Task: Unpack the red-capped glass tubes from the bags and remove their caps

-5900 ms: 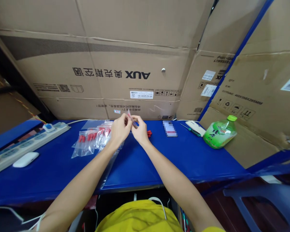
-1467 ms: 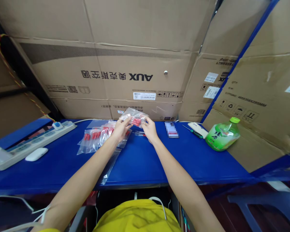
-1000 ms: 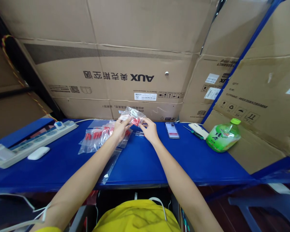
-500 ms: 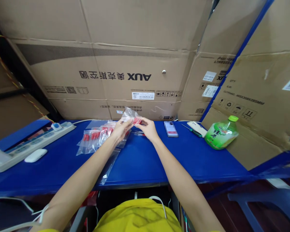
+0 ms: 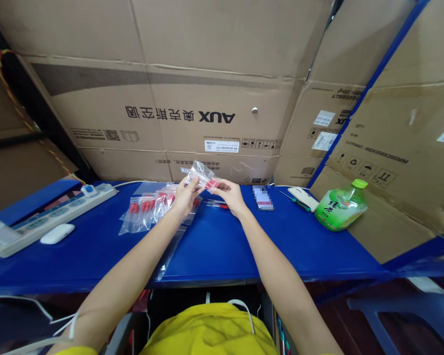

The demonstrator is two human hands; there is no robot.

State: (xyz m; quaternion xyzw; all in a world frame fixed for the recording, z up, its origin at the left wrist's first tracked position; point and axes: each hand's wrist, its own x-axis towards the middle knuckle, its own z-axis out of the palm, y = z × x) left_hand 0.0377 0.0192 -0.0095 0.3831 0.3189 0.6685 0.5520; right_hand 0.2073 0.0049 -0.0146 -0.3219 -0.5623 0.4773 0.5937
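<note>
Above the far middle of the blue table, my left hand (image 5: 186, 195) is closed on a small clear plastic bag (image 5: 200, 171). My right hand (image 5: 230, 195) pinches the lower right side of that bag, where red pieces (image 5: 211, 184) show by the fingertips; their exact kind is too small to tell. Beside and partly behind my left hand lies a pile of clear zip bags (image 5: 142, 212) with red pieces inside. A few thin items with red ends (image 5: 217, 203) rest on the table below my right hand.
At the left are a white power strip (image 5: 64, 209) and a white case (image 5: 57, 233). To the right lie a phone (image 5: 263, 198), a screwdriver (image 5: 299, 203), a white device (image 5: 304, 198) and a green bottle (image 5: 340, 206). Cardboard (image 5: 192, 133) walls the back.
The bag's top now stands more spread out and tilted between my hands. My right hand has turned slightly, and the red pieces sit closer to its fingertips. The view has shifted a little.
</note>
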